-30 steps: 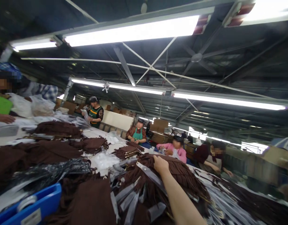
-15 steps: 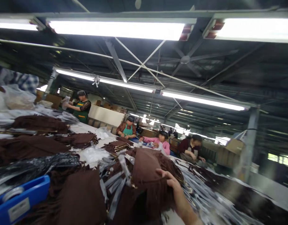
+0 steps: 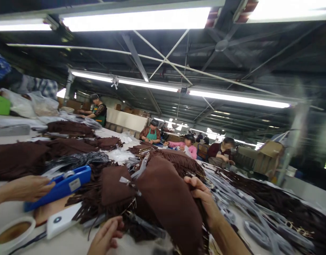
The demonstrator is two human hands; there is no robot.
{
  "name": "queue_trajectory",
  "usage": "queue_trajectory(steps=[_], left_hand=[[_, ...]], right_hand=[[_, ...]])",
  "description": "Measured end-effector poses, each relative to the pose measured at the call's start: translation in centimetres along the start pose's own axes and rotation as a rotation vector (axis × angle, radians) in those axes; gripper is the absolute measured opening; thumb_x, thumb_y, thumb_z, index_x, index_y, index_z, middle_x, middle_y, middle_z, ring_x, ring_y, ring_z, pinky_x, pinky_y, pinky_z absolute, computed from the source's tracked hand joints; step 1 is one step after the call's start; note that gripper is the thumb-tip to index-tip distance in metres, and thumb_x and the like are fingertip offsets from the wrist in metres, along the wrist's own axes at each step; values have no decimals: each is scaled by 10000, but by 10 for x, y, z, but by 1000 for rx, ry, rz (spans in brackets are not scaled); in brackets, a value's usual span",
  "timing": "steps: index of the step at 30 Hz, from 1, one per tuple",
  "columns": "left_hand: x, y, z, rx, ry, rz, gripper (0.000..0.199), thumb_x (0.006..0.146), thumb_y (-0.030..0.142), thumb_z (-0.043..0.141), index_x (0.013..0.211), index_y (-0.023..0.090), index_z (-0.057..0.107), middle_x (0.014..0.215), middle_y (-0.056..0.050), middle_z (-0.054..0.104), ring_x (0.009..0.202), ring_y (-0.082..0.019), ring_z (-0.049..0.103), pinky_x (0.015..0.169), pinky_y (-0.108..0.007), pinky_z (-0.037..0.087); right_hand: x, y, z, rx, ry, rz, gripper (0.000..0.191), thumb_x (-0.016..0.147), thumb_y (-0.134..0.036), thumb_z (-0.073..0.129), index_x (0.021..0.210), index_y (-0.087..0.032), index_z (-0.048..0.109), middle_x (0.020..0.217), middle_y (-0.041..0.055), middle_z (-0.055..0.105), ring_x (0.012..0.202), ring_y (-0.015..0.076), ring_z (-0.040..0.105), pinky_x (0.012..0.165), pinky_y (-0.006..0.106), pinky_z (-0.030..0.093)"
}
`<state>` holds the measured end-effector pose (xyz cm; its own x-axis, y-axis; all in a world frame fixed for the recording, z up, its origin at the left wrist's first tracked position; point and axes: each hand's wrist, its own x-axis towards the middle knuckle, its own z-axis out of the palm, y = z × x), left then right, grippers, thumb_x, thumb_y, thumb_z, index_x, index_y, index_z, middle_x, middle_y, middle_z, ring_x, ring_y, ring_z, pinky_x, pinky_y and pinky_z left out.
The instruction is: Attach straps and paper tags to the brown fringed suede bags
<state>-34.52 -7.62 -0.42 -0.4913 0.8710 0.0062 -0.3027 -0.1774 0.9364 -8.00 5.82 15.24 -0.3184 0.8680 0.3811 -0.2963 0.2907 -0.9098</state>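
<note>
My right hand (image 3: 202,196) grips the right edge of a dark brown fringed bag (image 3: 169,202), thumb and fingers closed on the cloth. The bag's smooth panel hangs tilted towards me. My left hand (image 3: 107,235) is low in the middle, fingers loosely bent and apart, with nothing visible in them. Just beyond it lies another brown fringed bag (image 3: 116,186) with grey plastic-wrapped strips on it. At the left, another person's hand (image 3: 30,189) reaches to a blue tape dispenser (image 3: 69,184).
A white box-like device (image 3: 62,220) with a cable and a round dish (image 3: 15,233) are at the lower left. Brown fringed pieces (image 3: 69,129) are heaped further back. Grey wrapped straps (image 3: 232,198) spread to the right. Several people sit or stand beyond the table.
My right hand has raised the bag and its panel is spread larger towards me. My left hand and the other person's hand have come into view. The view has shifted down and left.
</note>
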Motion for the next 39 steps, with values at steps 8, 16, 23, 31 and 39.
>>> queue_trajectory(steps=[8,16,23,31,39], left_hand=[[-40,40,20,-313,-94,-360,568,809,572,638,1191,151,639,1035,-114,759,1006,-320,703,907,-429,533],[1,22,5,-189,39,-275,398,811,386,669,1117,135,635,948,-114,776,943,-300,726,879,-425,550],[6,48,-31,753,216,123,456,772,426,613,1115,125,615,1261,-189,633,1261,-397,512,1051,-522,404],[-83,15,64,920,-648,639,255,939,186,397,960,219,649,940,-51,628,850,-168,613,754,-236,496],[-113,-34,104,1307,-1140,636,76,779,187,724,796,250,685,911,-6,583,824,-168,527,669,-252,407]], right_hand=[[-65,66,-32,-89,-39,188,227,590,-246,645,646,-251,425,806,-8,607,680,190,539,653,319,418],[-93,110,-40,-351,-2,214,123,581,-194,468,670,-226,546,837,18,649,869,228,585,826,338,418],[-82,117,-31,-622,-98,115,212,625,-126,464,706,-220,635,848,29,693,908,227,623,929,365,428],[-142,49,-37,-1100,-206,9,208,830,-204,563,980,-215,706,1252,134,599,1209,295,511,1058,488,358],[-213,42,-47,-1359,-507,339,618,711,-56,531,1311,-185,595,1426,170,505,1300,298,500,1078,421,413]])
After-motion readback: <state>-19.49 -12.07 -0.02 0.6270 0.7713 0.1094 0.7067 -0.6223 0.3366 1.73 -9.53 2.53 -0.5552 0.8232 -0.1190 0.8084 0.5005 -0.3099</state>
